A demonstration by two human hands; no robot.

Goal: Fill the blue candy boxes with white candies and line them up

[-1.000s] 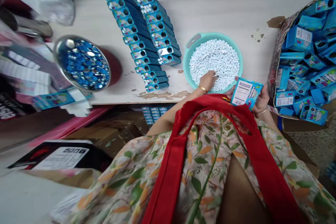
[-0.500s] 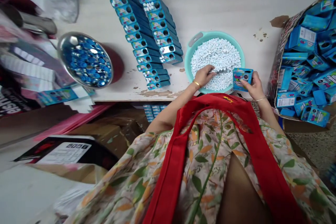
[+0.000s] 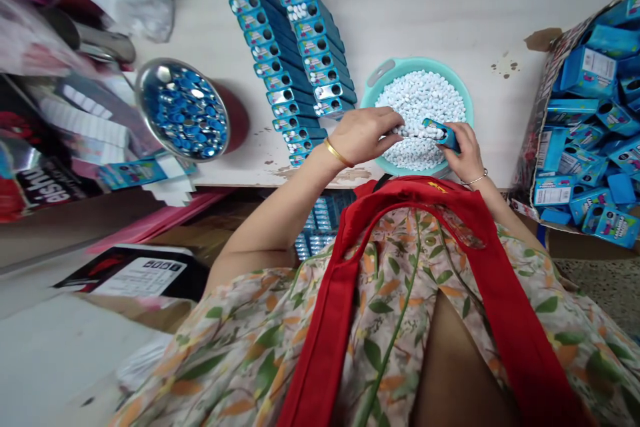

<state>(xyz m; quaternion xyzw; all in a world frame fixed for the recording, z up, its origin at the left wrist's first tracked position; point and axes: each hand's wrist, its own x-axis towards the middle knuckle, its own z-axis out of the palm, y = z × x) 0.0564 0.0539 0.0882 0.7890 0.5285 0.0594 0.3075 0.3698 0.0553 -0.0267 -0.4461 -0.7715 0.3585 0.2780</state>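
- My left hand (image 3: pixel 360 135) curled, fingertips near thumb, over small white pellets (image 3: pixel 425 97); couldn't tell what it pinched.
- Small blue cardboard box (image 3: pixel 451 139) tilted over the round turquoise plastic basin (image 3: pixel 425 64); seemed light, stiff, crushable, best gripped gently by its sides.
- My right hand (image 3: pixel 468 157) pinched it.

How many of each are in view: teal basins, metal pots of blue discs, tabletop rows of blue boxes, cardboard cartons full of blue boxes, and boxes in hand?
Teal basin: 1
Metal pot of blue discs: 1
Tabletop rows of blue boxes: 2
Cardboard carton full of blue boxes: 1
Blue box in the right hand: 1
Total: 6
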